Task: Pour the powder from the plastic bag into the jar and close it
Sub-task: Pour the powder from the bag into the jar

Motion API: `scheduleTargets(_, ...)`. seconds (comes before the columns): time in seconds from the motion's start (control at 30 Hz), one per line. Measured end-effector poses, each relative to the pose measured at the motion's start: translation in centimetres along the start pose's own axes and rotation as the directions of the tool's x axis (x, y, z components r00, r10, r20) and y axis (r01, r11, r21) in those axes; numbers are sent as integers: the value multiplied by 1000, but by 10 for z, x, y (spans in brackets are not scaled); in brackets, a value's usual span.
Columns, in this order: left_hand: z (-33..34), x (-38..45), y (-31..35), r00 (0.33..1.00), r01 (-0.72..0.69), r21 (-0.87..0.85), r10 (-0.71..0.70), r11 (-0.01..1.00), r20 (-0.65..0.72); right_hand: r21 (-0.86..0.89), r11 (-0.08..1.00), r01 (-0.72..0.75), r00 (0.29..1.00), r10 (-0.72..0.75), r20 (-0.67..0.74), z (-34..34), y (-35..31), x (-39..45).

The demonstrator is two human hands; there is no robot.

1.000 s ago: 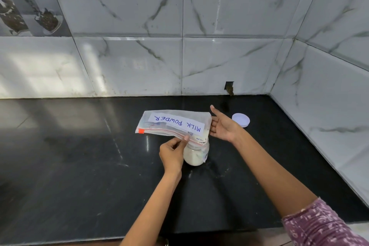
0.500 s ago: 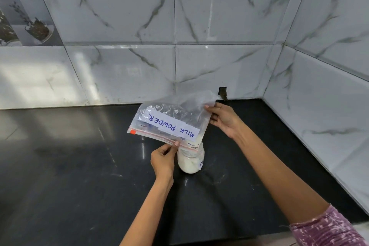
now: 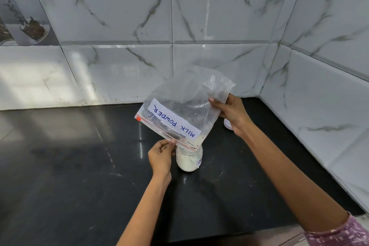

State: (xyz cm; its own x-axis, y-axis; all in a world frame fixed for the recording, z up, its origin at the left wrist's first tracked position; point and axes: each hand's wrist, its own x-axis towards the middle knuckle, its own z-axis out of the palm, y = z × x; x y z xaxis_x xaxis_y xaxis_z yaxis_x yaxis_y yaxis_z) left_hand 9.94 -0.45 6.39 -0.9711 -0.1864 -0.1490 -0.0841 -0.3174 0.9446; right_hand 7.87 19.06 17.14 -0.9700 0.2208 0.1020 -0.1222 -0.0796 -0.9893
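Tipping the plastic bag [image 3: 185, 106] mouth-down over the jar [image 3: 188, 161], I am pinching its low zip edge with my left hand [image 3: 160, 156] while my right hand [image 3: 229, 112] is gripping the raised bottom end.
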Motion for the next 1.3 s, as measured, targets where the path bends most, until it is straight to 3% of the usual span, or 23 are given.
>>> scheduleTargets(0.2, -5, 4, 2, 972, -29, 97, 5, 995, 233, -158, 976, 147, 988, -152, -19, 2, -8, 0)
scheduleTargets(0.37, -9, 3, 2, 947, -55, 140, 7, 989, 321, -386, 917, 99, 980, -24, 196, -3, -3, -2)
scheduleTargets(0.5, -9, 3, 0, 938, -94, 141, 40, 986, 345, -507, 858, 89, 986, -5, 164, -9, -3, -6)
scheduleTargets(0.73, -7, 1, 1, 930, -125, 130, 70, 984, 362, -397, 895, 203, 979, -186, 81, -6, -2, -8)
scheduleTargets(0.83, -10, 1, -1, 935, -120, 126, 70, 985, 348, -427, 876, 226, 974, -213, 79, -3, 4, -8)
scheduleTargets(1.3, -11, 2, -1, 938, -132, 72, 100, 989, 333, -343, 917, 202, 976, -216, -4, -3, 13, -6)
